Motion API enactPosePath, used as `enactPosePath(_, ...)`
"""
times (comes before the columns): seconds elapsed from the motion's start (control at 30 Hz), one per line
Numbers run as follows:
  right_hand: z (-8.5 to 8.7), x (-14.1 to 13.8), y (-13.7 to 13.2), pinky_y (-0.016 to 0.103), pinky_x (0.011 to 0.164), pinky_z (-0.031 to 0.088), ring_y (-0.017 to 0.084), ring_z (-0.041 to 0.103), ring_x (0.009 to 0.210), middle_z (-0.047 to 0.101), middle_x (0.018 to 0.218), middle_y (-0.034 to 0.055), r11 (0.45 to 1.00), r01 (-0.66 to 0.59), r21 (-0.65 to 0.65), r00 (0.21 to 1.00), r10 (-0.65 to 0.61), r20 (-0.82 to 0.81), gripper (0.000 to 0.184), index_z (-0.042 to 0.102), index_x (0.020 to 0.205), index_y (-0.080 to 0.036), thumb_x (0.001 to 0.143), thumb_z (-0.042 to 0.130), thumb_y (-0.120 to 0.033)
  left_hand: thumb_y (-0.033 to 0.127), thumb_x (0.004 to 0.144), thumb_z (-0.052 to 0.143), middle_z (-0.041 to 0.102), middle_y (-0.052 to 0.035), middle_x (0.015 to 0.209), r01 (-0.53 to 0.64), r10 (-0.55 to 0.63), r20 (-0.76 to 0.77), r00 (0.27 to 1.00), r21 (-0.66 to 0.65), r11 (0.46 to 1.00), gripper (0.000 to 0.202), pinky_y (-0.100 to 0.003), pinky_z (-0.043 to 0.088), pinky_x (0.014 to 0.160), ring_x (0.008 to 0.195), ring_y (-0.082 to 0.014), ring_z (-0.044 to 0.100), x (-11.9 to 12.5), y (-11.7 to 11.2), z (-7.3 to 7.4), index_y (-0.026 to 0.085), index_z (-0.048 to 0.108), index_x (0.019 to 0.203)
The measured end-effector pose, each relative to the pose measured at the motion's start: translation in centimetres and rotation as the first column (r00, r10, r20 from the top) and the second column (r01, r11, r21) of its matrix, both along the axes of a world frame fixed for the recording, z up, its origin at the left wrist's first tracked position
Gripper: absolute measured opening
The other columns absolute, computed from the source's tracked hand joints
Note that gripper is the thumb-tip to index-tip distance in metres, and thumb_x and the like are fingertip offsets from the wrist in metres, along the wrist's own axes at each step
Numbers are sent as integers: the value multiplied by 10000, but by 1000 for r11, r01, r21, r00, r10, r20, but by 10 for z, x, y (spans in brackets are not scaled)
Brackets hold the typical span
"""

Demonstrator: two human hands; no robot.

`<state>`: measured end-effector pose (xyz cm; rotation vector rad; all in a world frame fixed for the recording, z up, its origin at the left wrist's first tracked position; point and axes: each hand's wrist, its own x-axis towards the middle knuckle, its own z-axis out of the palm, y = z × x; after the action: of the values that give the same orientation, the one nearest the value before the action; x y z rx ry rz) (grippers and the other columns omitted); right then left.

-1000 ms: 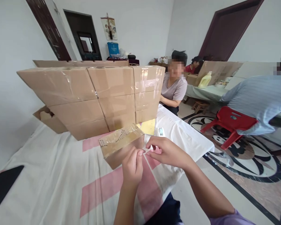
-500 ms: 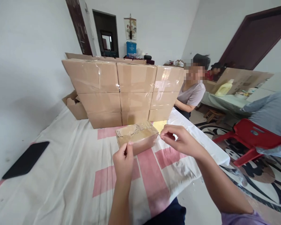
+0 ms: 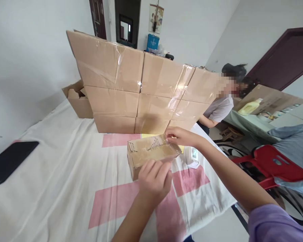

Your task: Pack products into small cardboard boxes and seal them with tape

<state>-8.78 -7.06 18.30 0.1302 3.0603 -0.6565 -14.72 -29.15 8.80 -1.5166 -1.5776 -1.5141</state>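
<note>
Head view: held left hand (image 3: 154, 178) in closed fist at near side of taped cardboard box (image 3: 148, 153) on pink-and-white cloth (image 3: 65, 188), right hand (image 3: 183, 136) narrowly curled at box's far-right corner; could not tell if pinching anything.

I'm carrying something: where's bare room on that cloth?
Bare white-and-pink cloth lies between the flat black rectangular object and the small brown cardboard box. It's crowded around that box: left hand, right hand, white boxy item, stacked brown cartons.
</note>
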Motion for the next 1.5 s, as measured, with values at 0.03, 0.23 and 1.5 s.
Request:
enactPosePath(0.03,1,2,-1,274,703,402,155,514,763,579,822,25,1000,6,-19,1000,-7,-6,165,613,828,-169,960,535,-232,63,839,598,624,-12,676,-3,0,-58,998,-48,999,148,-334,339,610,641,-174,486,-2,0,2,171,649,926)
enactPosePath(0.23,0,11,-5,267,691,400,148,502,747,554,816,12,996,32,-83,999,-32,3,165,613,850,-174,969,541,-263,86,857,544,691,-44,866,-122,-14,-371,928,-342,932,139,-359,407,694,775,-205,591,-9,12,10,183,643,857)
enactPosePath(1.5,-145,87,-64,485,1037,508,324,651,1086,755,1045,83,584,554,-593,727,-686,4,307,713,1036,-201,892,514,-386,220,961,520,727,-84,1088,-21,-146,-178,973,-700,714,307,-415,453,785,995,-265,604,-23,26,25,171,585,1257)
